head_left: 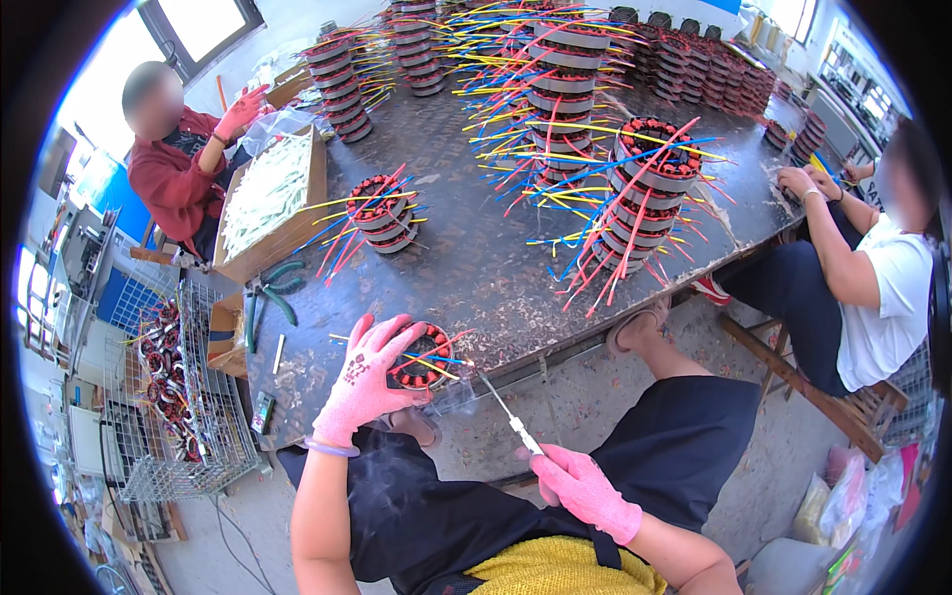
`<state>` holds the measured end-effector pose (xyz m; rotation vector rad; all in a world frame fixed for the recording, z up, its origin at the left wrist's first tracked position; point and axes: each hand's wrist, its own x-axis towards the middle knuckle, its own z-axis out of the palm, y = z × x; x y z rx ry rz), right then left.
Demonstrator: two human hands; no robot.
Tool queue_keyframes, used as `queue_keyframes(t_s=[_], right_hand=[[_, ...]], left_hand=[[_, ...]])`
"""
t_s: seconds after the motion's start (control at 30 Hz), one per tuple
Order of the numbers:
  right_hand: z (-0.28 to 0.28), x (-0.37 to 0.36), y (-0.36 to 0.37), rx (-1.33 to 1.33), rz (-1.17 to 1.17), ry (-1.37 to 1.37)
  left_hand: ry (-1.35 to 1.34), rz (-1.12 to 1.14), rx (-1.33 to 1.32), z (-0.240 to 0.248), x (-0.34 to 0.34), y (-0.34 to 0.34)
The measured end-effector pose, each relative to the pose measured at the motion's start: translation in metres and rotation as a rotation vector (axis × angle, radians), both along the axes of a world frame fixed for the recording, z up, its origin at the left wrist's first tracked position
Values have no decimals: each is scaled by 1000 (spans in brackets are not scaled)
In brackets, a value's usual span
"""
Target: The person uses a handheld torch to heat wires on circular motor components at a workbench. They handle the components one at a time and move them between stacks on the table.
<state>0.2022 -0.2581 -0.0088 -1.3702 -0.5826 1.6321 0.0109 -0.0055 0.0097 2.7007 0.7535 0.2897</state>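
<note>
At the table's near edge, a motor stator [433, 344] with red insulation sits with its round opening facing up. My left hand [365, 379], in a pink glove, grips its left side with spread fingers and the thumb along the near side. Yellow, blue and red wires stick out from the stator to the right. My right hand [587, 493], also gloved in pink, is closed round the white handle of a soldering iron [522, 434]. The iron's tip points up and left, close to the wire ends. Thin smoke drifts below the stator and over my lap.
Stacked stators [650, 188] with loose coloured wires stand across the table [466, 288]; a short stack [382, 213] is nearer. Pliers [273, 293] and a carton [302, 223] of pale strips lie left. A wire basket [159, 436] holds stators. Two people sit at the table's sides.
</note>
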Motion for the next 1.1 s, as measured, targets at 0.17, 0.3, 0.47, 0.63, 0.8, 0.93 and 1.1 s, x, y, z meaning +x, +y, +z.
queue_keyframes(t_s=[0.17,0.3,0.47,0.63,0.8,0.93,1.1], right_hand=[[1,1,1,-16,15,-20],[-2,1,-1,-8,6,-3],[2,0,1,-11,7,-13],[-2,1,0,-3,-2,5],[2,3,1,-14,28,-60],[-6,0,0,6,2,5],[-7,0,0,7,3,-9]], left_hand=[[4,4,-5,-2,-1,1],[6,15,-54,-5,-2,3],[1,12,-56,-4,-2,2],[8,-1,-29,-1,0,1],[-1,-2,-16,0,1,0],[-1,8,-20,0,-1,0],[0,5,-26,0,0,0]])
